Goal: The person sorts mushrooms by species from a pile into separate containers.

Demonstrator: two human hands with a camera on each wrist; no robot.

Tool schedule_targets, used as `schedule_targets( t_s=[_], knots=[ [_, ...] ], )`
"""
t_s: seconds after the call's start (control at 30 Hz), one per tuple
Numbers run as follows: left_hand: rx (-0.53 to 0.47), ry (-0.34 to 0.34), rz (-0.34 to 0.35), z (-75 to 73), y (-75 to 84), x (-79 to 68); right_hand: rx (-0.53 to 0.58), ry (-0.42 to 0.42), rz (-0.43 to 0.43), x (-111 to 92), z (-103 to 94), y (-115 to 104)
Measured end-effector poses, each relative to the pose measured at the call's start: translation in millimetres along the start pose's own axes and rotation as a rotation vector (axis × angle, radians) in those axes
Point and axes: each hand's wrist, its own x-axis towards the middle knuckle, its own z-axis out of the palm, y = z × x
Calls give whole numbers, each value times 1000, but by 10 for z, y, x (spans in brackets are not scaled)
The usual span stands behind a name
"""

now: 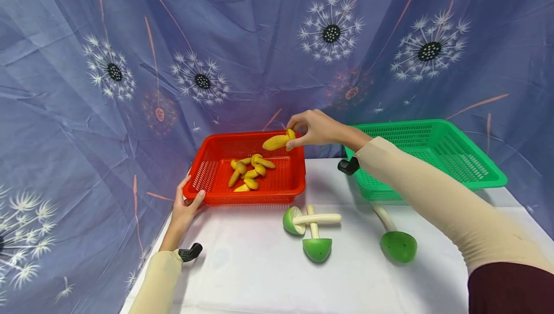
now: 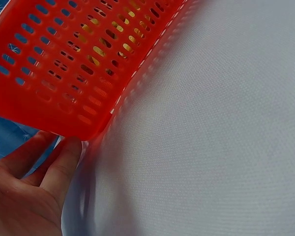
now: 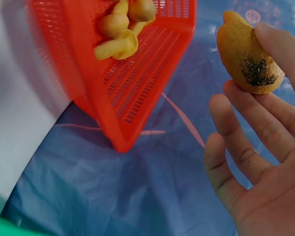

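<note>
My right hand [image 1: 319,127] pinches a yellow toy mushroom [image 1: 276,142] by its cap between thumb and fingers, above the right back part of the red basket [image 1: 251,198]. Close up in the right wrist view, the cap of this mushroom [image 3: 243,49] carries a dark speckled patch, and the lower fingers stay off it. Several similar yellow mushrooms [image 1: 251,183] lie in a heap on the basket floor. At the front left corner, my left hand [image 1: 183,215] holds the red basket, its thumb at the front side and its fingers round the left side.
A green basket [image 1: 433,155] stands at the right, partly behind the right forearm. Two green-capped mushrooms [image 1: 317,250] lie crossed on the white table [image 1: 242,266] before the baskets. Another green-capped mushroom [image 1: 399,246] lies farther right. A blue dandelion-print cloth [image 1: 259,40] hangs behind.
</note>
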Motion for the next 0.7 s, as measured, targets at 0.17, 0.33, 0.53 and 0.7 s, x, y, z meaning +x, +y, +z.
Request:
schedule_targets(
  t_s=[0.17,0.33,0.53,0.7],
  knots=[
    [1,1,-1,-8,-18,15,21,17,39,274,135,43],
    [6,-3,-5,-25,-35,23,35,54,83,510,268,33],
    [17,3,1,-39,-58,38,62,118,140,725,472,84],
    [34,8,21,-53,-65,46,71,116,176,822,648,136]
  ],
)
